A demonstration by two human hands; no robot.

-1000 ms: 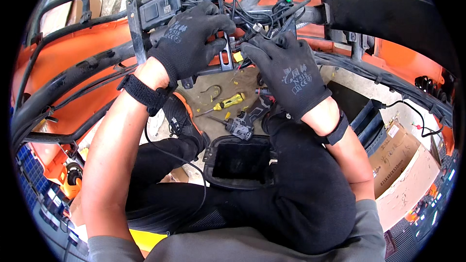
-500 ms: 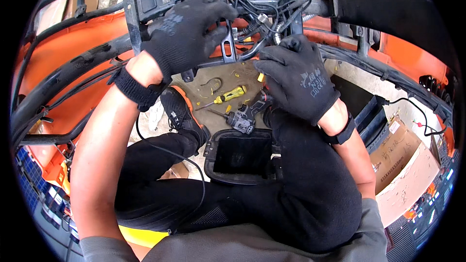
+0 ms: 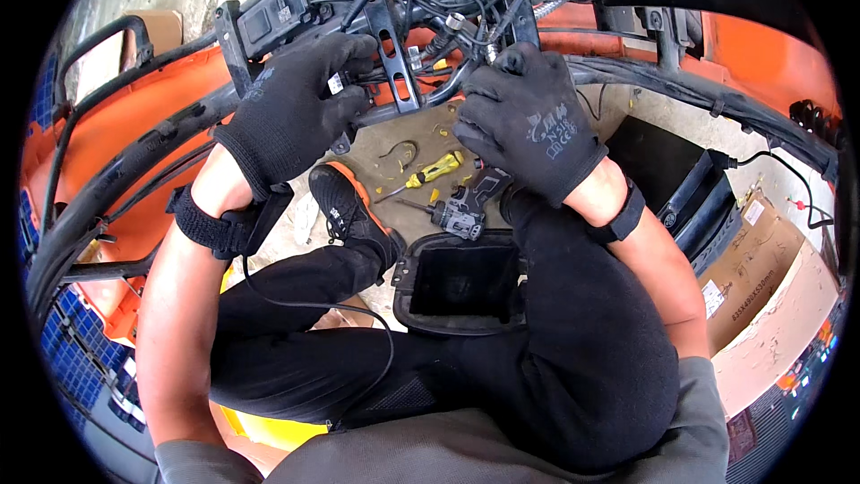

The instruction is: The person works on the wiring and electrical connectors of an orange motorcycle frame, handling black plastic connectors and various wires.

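Both my hands wear black knit gloves and work at the vehicle's tubular frame. My left hand [image 3: 300, 99] has its fingers curled, left of a slotted metal bracket [image 3: 394, 63]. Between thumb and fingers shows a small white piece [image 3: 336, 83], partly hidden and too small to name exactly. My right hand [image 3: 535, 121] is closed with bent fingers, just below a silvery sleeved cable end [image 3: 491, 52]; whatever its fingertips grip is hidden. A tangle of black wires [image 3: 430, 13] and a metal cable connector [image 3: 455, 22] lie between the hands.
On the floor below are a yellow screwdriver [image 3: 436, 170], a grey power drill [image 3: 463, 212] and yellow scraps. An open black bin [image 3: 461, 323] stands between my legs. A cardboard box [image 3: 775, 282] and a black case [image 3: 658, 166] are at right. Orange body panels [image 3: 170, 99] surround the frame.
My left hand has drawn left and down, away from the slotted bracket, and the small white piece now shows in it. My right hand stays curled near the cables. The view has shifted slightly.
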